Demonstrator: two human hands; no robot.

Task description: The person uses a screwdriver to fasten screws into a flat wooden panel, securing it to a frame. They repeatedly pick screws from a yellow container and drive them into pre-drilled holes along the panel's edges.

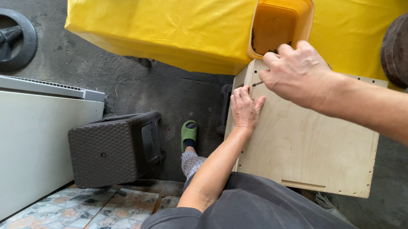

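— Grey trousers (249, 212) fill the bottom of our view, with a left forearm reaching up from them across the lap. What are we working on?

— We have a plywood panel (306, 145), pale and drilled with small holes along its edges, resting tilted over our knees and against the yellow table cover (183, 25). Our left hand (245, 109) lies flat on the panel's upper left corner, fingers together and stretched out, pressing down and gripping nothing.

— And the right?

— Our right hand (299, 74) hovers over the panel's top edge, knuckles up, fingers curled under. A thin dark pin (258, 83), a screw or nail perhaps, lies on the wood between the two hands, just off the right fingertips. We cannot tell whether those fingers pinch it or anything else; the back of the hand hides them.

— What stands about us?

— An orange plastic tub (280, 23) sits on the yellow cover just behind the right hand, its mouth turned our way. A dark woven-look stool (113, 149) stands to the left on the concrete floor (174, 92), near our foot in a green slipper (188, 133). A white cabinet (23, 136) runs along the far left, patterned tiles (77, 223) lie below it, and a round black base (2, 37) rests in the top left corner. A dark brown rounded object (407, 47) shows at the right edge.
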